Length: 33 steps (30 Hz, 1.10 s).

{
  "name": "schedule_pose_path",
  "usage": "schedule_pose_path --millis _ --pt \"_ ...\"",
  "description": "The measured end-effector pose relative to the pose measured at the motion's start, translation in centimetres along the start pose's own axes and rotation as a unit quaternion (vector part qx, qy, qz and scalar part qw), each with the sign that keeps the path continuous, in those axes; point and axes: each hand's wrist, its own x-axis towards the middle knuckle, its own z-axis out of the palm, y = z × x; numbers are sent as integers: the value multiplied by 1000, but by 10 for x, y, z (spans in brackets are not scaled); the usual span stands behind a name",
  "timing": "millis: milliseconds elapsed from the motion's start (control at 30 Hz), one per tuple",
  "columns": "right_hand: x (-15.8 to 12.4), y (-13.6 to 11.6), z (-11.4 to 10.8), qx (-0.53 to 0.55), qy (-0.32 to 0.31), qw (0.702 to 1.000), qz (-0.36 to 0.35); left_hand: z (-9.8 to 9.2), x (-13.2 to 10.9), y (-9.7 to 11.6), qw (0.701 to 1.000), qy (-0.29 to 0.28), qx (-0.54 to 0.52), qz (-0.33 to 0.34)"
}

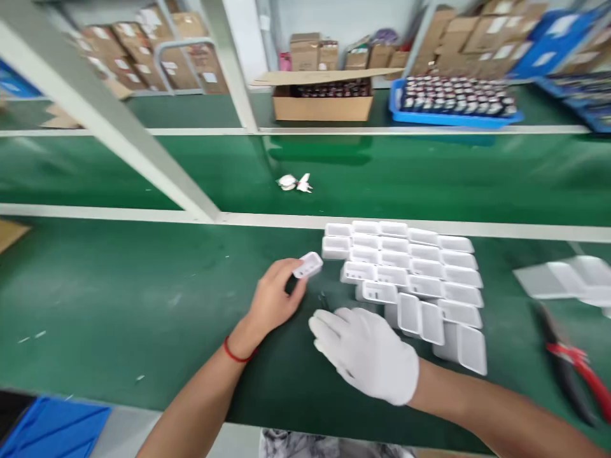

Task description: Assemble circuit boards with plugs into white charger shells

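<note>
A small white housing [309,264] sits pinched at the fingertips of the bare left hand [273,304], lifted just clear of the green surface [119,299] and just left of the laid-out block. The fingers close on one end of it, which leaves most of the shell exposed, probably so it can be looked at or turned. A red band [233,353] circles that wrist.

The gloved right hand [367,356] lies palm down just beside it, its fingers loosely extended and holding nothing that shows. Something small and dark lies near its fingertips, too blurred to name. The glove on one hand only suggests that this hand does the cleaner handling.

To the right lies the block of white housings [415,273], open sides up, packed edge to edge in staggered rows. The nearest few are tipped on their sides. Such tight packing seemingly keeps them easy to count and pick.

Further right lie flat white pieces [563,277] and red-handled pliers [575,369], within reach of the gloved hand. Beyond a rail, white scraps [294,183] lie on a second green strip. Behind it stand an open cardboard box [322,102] and a blue tray [453,105] of small dark items.
</note>
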Motion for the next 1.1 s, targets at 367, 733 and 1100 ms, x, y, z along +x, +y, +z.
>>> schedule_pose_path --millis 367,733,1100 --pt "2 7 -19 -61 -107 992 -3 5 -2 -4 995 27 48 -78" --pt "153 132 -40 -61 -105 953 279 8 -3 5 990 -63 121 -32" --pt "230 179 13 -44 -138 906 399 13 -8 9 992 -81 101 -3"
